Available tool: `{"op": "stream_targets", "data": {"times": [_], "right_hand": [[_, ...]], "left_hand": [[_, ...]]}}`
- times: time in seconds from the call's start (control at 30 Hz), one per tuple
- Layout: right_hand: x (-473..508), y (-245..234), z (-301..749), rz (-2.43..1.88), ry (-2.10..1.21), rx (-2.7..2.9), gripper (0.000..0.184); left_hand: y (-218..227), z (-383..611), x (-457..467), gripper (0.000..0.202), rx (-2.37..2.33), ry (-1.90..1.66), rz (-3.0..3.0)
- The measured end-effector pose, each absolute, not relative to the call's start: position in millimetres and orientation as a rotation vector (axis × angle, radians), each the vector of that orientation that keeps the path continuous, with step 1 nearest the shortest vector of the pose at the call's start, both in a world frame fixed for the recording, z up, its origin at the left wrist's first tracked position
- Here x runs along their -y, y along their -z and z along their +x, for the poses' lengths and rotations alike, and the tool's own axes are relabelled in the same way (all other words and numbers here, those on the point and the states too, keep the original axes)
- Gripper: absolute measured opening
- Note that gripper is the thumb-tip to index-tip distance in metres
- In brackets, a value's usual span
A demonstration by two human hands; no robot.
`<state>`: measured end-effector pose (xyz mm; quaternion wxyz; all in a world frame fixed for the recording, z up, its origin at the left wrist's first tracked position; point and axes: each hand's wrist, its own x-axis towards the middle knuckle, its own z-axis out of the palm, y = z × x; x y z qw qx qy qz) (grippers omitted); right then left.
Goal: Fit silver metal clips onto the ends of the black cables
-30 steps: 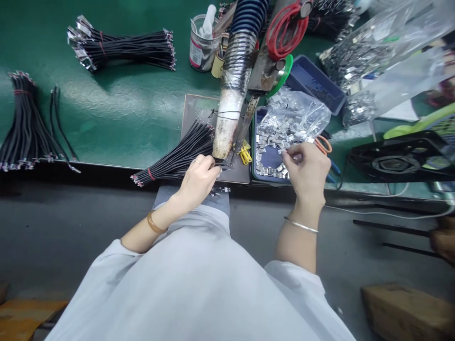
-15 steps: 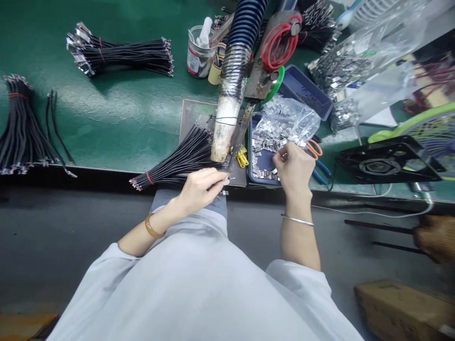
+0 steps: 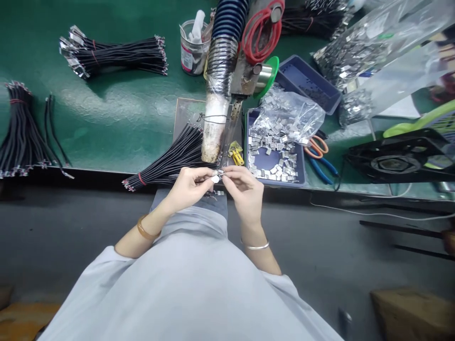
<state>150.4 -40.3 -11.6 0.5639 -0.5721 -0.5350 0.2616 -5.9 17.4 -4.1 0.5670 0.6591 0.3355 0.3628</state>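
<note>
My left hand (image 3: 189, 189) is closed in a pinch in front of the soldering iron (image 3: 231, 125); what it holds is mostly hidden by the fingers. Fingertip to fingertip with it, my right hand (image 3: 246, 192) pinches a small silver metal connector (image 3: 221, 173). Behind my left hand lies a bundle of black cables (image 3: 177, 154), tied with a red band near its left end. Right of the iron, a blue tray (image 3: 301, 173) holds many loose silver connectors (image 3: 272, 163) and a clear plastic bag (image 3: 295, 116).
A taped extraction hose (image 3: 216, 113) hangs beside the iron. Yellow clips (image 3: 236, 154) lie near its tip. Pliers (image 3: 320, 158) lie right of the tray, with a black fan (image 3: 394, 158) beyond. More cable bundles (image 3: 117, 57) and a tub (image 3: 192, 52) stand farther back.
My right hand has moved left from the connector tray to meet my left hand, bringing a small connector. My left hand has shifted slightly left as the whole view moved.
</note>
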Motion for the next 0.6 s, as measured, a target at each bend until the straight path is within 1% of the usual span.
{"op": "stream_targets", "data": {"times": [0.27,0.4,0.53,0.6], "right_hand": [[43.0,16.2,153.6,-1.369,-0.588,1.305,0.007],[46.8,12.2,156.7,-1.389,-0.497,1.417,0.01],[49.9,10.4,155.3,-1.428,-0.37,1.484,0.012],[49.7,12.4,153.4,-1.442,-0.408,1.411,0.011]], "left_hand": [[4.8,-5.4,-15.1,0.023,-0.803,-0.847,1.722],[9.7,-5.6,-13.7,0.021,-0.79,-0.869,1.864],[16.6,-4.4,-12.2,0.017,-0.786,-0.941,2.035],[20.0,-4.1,-11.5,0.016,-0.793,-1.019,2.109]]}}
